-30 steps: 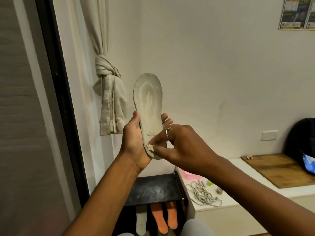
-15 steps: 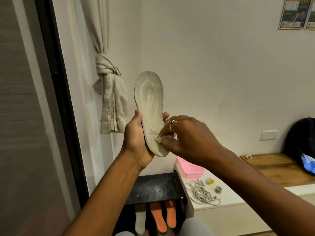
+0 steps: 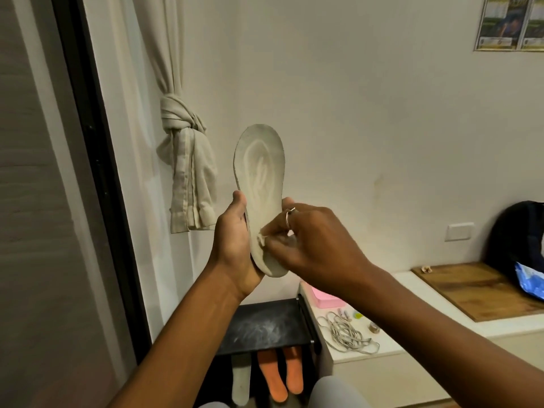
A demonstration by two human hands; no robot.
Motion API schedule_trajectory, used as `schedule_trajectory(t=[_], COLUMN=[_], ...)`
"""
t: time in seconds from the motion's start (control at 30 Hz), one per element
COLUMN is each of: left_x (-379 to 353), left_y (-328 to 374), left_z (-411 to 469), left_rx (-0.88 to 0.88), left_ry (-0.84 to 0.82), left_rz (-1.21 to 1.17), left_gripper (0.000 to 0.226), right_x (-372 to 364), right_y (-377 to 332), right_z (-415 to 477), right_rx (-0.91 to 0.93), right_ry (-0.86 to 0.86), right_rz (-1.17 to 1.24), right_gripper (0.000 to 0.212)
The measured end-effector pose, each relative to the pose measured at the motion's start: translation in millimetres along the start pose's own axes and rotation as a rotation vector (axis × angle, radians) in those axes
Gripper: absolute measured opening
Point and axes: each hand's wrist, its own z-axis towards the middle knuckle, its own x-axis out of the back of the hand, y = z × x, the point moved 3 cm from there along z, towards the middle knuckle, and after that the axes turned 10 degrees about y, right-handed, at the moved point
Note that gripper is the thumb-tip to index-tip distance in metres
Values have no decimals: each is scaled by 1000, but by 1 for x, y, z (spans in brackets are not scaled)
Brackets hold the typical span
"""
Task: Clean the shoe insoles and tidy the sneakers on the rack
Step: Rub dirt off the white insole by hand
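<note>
A pale grey insole [image 3: 260, 172] stands upright at chest height, toe end up, with a lighter worn patch on its face. My left hand [image 3: 232, 245] grips its heel end from behind, thumb on the left edge. My right hand [image 3: 306, 245], with a ring on one finger, pinches a small whitish wad [image 3: 262, 238] against the insole's lower face. Below, a black shoe rack [image 3: 265, 328] has a dusty top shelf. Under that shelf lie two orange insoles [image 3: 279, 375] and one pale insole [image 3: 241, 384].
A knotted cream curtain [image 3: 188, 172] hangs left of the insole beside a dark door frame [image 3: 97, 172]. To the right, a white ledge [image 3: 412, 334] holds a pink tub [image 3: 326, 298], loose grey laces [image 3: 347, 334], small bits, a wooden board [image 3: 477, 290] and a dark bag [image 3: 521, 237].
My right hand with the wad has slid up the insole's lower face from the heel tip towards the middle. The left hand and insole have stayed almost still.
</note>
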Motion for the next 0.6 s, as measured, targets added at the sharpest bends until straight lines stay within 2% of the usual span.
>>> schedule_trajectory(t=[0.1, 0.17, 0.23, 0.27, 0.3, 0.37, 0.43, 0.47, 0.53, 0.6], left_x=[0, -2, -4, -5, -4, -5, -3, -3, -4, -5], left_y=[1, 2, -2, -3, -3, 0, 4, 6, 6, 2], left_z=[-1, -1, -1, -2, -3, -4, -4, -4, -4, -5], left_rx=[4, 3, 7, 3, -5, -6, -3, -5, -3, -2], left_ry=[-8, -6, -3, -5, -6, -15, -10, -6, 4, 12], left_rz=[8, -3, -24, -20, -14, -15, -18, -13, -16, -17], left_gripper=[80, 76, 71, 70, 69, 69, 72, 73, 72, 68], right_x=[3, 5, 6, 6, 4, 2, 5, 7, 9, 10], right_y=[-4, 4, 11, 10, 9, 3, -3, -4, 4, 11], right_z=[-6, -1, 5, 8, 9, 6, 0, -1, 1, 8], right_rx=[-66, -59, -13, -7, -4, -16, -50, -63, -62, -18], right_ry=[-156, -133, -32, 22, 57, 39, -92, -155, -165, -76], right_rz=[184, 38, -215, -253, -227, -17, 169, 183, 27, -215], right_gripper=[9, 10, 17, 19, 19, 13, 8, 8, 11, 17])
